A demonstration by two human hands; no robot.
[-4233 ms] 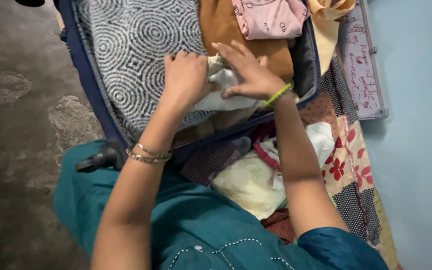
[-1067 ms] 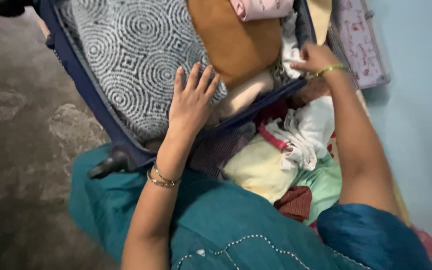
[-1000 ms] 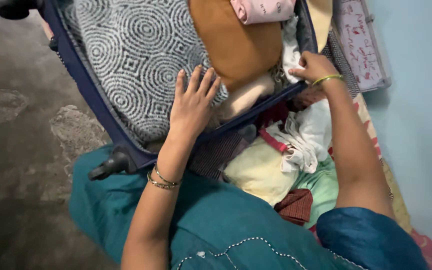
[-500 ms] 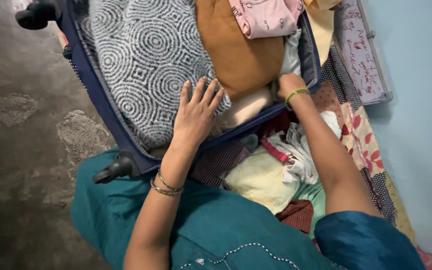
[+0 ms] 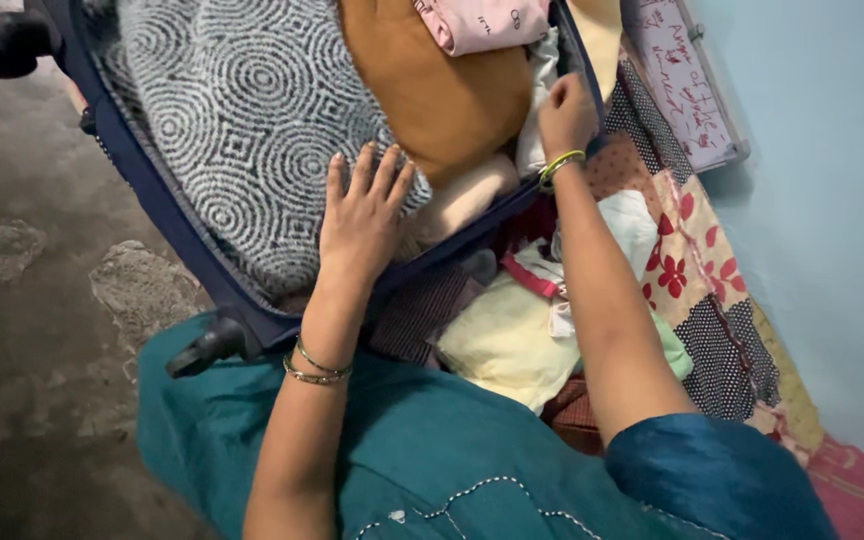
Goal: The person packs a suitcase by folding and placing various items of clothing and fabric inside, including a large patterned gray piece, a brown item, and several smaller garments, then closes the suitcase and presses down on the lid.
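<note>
Across the upper half of the view lies an open navy suitcase (image 5: 167, 215) on the floor, packed nearly to its rim. Largest inside it is a grey-and-white spiral-patterned blanket (image 5: 242, 120), thick and soft, likely bulky rather than heavy; it would take a broad grip at a folded edge. Beside it sits a folded mustard-brown garment (image 5: 442, 90), with a pink garment (image 5: 482, 20) on top and a cream cloth (image 5: 467, 195) below. All look limp and light (nothing here seems fragile), best lifted with a flat palm under the fold so it stays folded. Outside the case, on a patchwork quilt (image 5: 697, 260), lies a loose pile with a pale yellow cloth (image 5: 502, 340). The left hand (image 5: 362, 215) rests flat, fingers (image 5: 335, 180) spread wide, pressing the blanket's edge and holding nothing. The right hand (image 5: 567, 115) is curled at white cloth (image 5: 537, 140) by the case's right wall; whether it pinches the cloth I cannot tell.
</note>
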